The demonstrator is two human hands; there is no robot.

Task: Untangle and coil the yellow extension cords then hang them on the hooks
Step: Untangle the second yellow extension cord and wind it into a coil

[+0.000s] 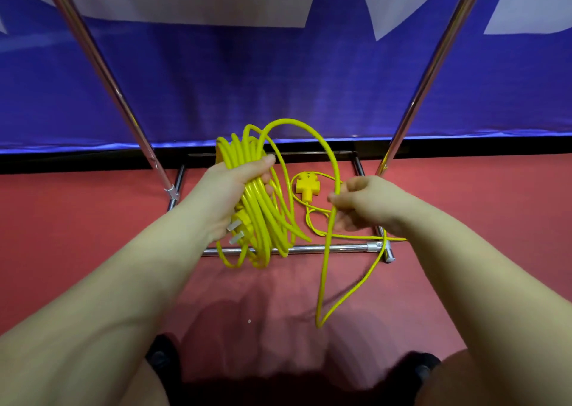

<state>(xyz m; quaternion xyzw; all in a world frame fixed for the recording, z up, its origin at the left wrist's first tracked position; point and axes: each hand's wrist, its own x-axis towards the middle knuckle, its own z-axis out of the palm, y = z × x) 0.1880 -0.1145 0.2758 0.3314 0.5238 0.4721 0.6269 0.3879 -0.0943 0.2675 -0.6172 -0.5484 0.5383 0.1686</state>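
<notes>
Fingers of the left hand (pixel 235 189) curl round the coiled yellow cord (pixel 260 207) above the rack's chrome base bar (pixel 309 248); the right hand (pixel 362 203) pinches a loose strand beside it, near the yellow socket (pixel 305 186).

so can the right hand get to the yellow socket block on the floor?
Probably yes: the socket block lies uncovered just left of the right hand, but that hand already pinches the cord.

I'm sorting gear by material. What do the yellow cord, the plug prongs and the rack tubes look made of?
The yellow cord looks like smooth, glossy plastic or rubber sheathing; it bends into soft loops. The plug prongs look like bare, dull grey metal. The rack tubes seem to be polished, chromed metal, showing bright mirror-like highlights.
</notes>
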